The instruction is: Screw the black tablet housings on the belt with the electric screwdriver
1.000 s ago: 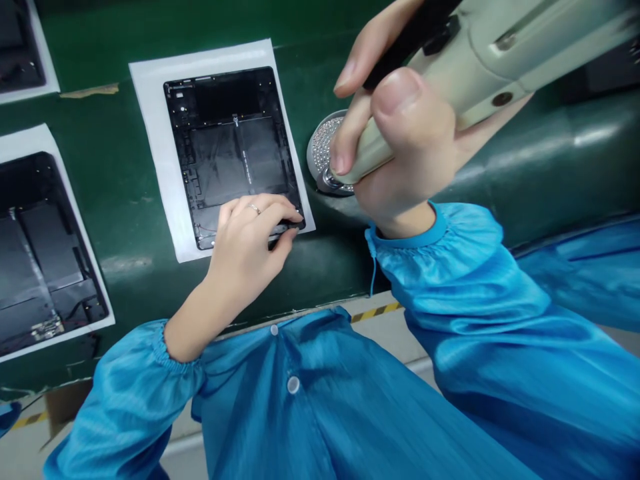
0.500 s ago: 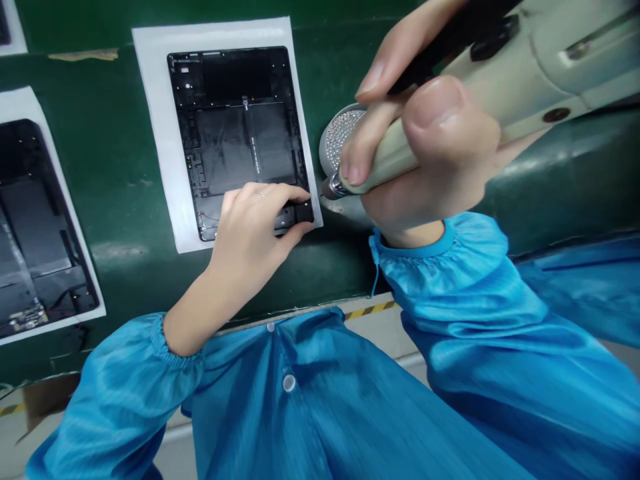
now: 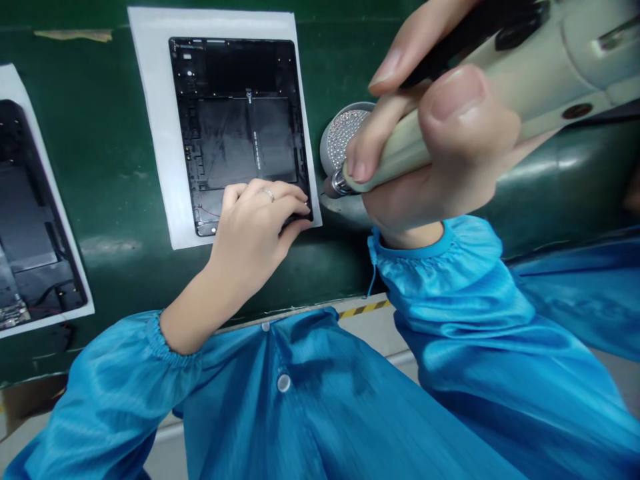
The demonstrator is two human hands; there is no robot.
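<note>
An opened tablet (image 3: 240,140), its black insides showing, lies on a white sheet (image 3: 160,167). Over its lower right corner is my left hand (image 3: 257,223), fingers bent and thumb drawn in close to them. Whatever sits between those fingertips is hidden or too small to name. My right hand (image 3: 440,147) is wrapped around a cream electric screwdriver (image 3: 530,73), whose metal tip (image 3: 336,184) points left, just off the sheet's right edge. Behind the tip stands a round dish (image 3: 345,137) with many tiny shiny pieces, probably screws, partly covered by my right fingers.
At the left, a second opened tablet (image 3: 25,227) lies on its own white sheet, cut off by the picture's edge. The green worktop (image 3: 120,200) runs under everything. A torn strip (image 3: 75,35) shows at the back left. Yellow-black tape (image 3: 365,309) marks the floor below.
My left thumb and fingers have drawn closer together at the tablet's corner. The screwdriver stays near the same spot by the dish. The whole view has shifted slightly.
</note>
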